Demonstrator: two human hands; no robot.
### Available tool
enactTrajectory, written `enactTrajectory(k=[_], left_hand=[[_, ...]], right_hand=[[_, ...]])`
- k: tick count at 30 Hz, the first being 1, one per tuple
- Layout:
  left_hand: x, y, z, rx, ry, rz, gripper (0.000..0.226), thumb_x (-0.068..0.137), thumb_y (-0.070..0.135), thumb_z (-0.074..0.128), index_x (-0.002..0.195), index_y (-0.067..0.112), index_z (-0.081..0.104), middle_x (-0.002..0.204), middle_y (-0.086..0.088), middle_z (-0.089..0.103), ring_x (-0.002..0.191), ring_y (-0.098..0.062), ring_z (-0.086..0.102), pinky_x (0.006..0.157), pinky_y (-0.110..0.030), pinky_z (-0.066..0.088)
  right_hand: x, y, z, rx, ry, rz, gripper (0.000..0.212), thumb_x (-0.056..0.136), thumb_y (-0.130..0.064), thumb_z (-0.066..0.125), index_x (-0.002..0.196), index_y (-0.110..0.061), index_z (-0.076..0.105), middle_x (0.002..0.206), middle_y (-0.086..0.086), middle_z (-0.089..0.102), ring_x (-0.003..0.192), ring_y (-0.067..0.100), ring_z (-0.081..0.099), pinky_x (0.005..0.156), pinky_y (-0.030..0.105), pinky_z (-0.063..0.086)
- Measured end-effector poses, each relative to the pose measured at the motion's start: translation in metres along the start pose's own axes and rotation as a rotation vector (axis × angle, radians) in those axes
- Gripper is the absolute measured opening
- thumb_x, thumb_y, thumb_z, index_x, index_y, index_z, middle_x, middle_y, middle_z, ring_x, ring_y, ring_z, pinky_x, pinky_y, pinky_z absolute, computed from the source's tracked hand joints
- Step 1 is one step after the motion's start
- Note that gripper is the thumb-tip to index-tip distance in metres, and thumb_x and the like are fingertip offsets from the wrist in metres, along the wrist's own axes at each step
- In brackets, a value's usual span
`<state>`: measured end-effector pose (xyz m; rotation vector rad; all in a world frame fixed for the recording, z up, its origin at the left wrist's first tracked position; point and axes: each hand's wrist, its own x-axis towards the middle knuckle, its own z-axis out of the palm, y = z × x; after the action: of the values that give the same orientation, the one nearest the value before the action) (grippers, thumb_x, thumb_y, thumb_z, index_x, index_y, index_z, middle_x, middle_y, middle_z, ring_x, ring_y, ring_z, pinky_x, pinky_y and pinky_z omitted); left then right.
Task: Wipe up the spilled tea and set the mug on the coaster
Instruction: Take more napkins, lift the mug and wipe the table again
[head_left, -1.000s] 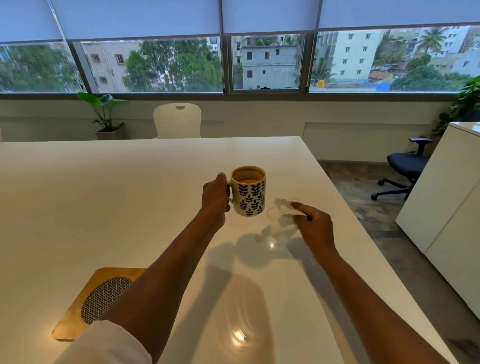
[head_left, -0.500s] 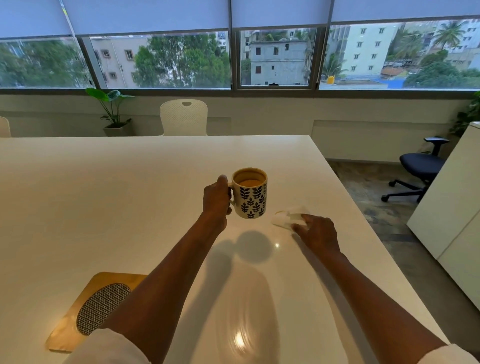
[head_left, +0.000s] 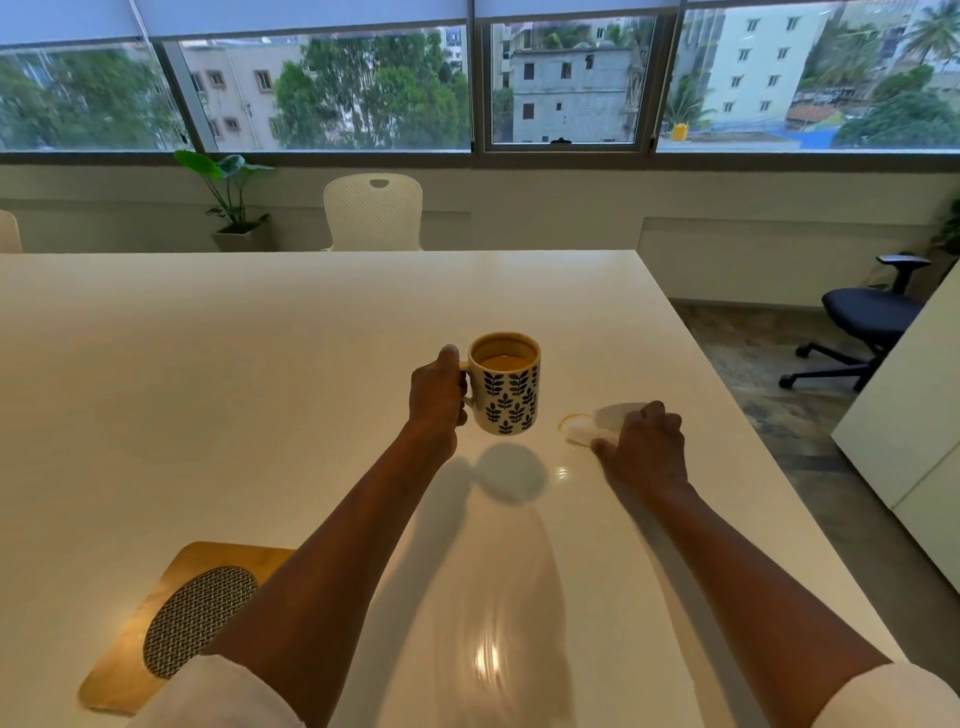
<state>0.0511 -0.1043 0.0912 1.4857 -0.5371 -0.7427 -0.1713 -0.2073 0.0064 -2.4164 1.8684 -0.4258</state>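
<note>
Left hand (head_left: 435, 397) is curled round the handle of the leaf-patterned mug (head_left: 506, 383), which is held clear of the white tabletop (head_left: 234, 374), part-filled with tea, its shadow cast just below. Right hand (head_left: 644, 448) is laid on a crumpled white tissue (head_left: 584, 430), fingers bent over it, pressed to the tabletop beside a thin tea ring (head_left: 567, 419). Wooden coaster (head_left: 156, 623) with woven oval insert is seen near the front left, well apart from the mug.
</note>
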Motion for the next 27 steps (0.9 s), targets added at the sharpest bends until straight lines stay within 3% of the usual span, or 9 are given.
enactTrajectory(k=[3,6,9,11,15,27], left_hand=[[0.003,-0.002,0.001,0.002,0.005,-0.004,0.039,0.098,0.033,0.04,0.065,0.014,0.042,0.06,-0.001,0.039,0.053,-0.014,0.032,0.048,-0.027,0.03],[0.005,-0.004,0.002,0.007,0.005,-0.002,0.039,0.099,0.034,0.04,0.065,0.014,0.043,0.061,-0.001,0.04,0.053,-0.015,0.033,0.048,-0.027,0.031],[0.007,-0.006,0.003,0.006,0.009,-0.004,0.039,0.1,0.035,0.04,0.066,0.015,0.044,0.062,-0.002,0.04,0.054,-0.015,0.034,0.048,-0.027,0.031],[0.008,-0.007,0.003,0.004,0.011,-0.009,0.04,0.099,0.035,0.04,0.066,0.015,0.044,0.061,-0.001,0.04,0.054,-0.014,0.033,0.047,-0.026,0.031],[0.011,-0.009,0.003,-0.005,0.021,-0.008,0.041,0.098,0.035,0.042,0.063,0.015,0.043,0.058,0.0,0.04,0.051,-0.014,0.033,0.046,-0.025,0.03],[0.017,-0.013,-0.004,-0.003,0.049,0.0,0.04,0.099,0.037,0.041,0.067,0.014,0.045,0.062,-0.002,0.041,0.053,-0.014,0.034,0.047,-0.026,0.032]], right_hand=[[0.012,-0.002,-0.001,0.092,-0.145,0.013,0.07,0.084,-0.043,0.068,0.132,0.001,0.041,0.128,0.02,0.046,0.115,0.038,0.051,0.094,0.042,0.046],[0.02,-0.003,0.001,0.162,-0.257,-0.023,0.068,0.089,-0.031,0.063,0.143,-0.007,0.029,0.133,0.022,0.047,0.119,0.038,0.051,0.096,0.046,0.047],[0.027,-0.004,0.006,0.069,-0.359,-0.094,0.062,0.095,-0.032,0.051,0.148,-0.012,0.027,0.145,0.024,0.039,0.131,0.039,0.039,0.106,0.044,0.034],[0.029,-0.005,0.009,0.033,-0.393,-0.105,0.064,0.097,-0.041,0.044,0.151,-0.014,0.022,0.157,0.024,0.023,0.142,0.038,0.024,0.114,0.045,0.022],[0.032,-0.009,0.018,0.026,-0.421,-0.149,0.072,0.1,-0.052,0.033,0.156,-0.017,0.005,0.163,0.019,-0.006,0.151,0.035,-0.003,0.12,0.047,0.002],[0.0,-0.046,0.036,0.019,-0.395,-0.335,0.071,0.1,-0.056,0.024,0.156,-0.021,0.0,0.163,0.009,-0.012,0.15,0.025,-0.014,0.118,0.045,-0.012]])
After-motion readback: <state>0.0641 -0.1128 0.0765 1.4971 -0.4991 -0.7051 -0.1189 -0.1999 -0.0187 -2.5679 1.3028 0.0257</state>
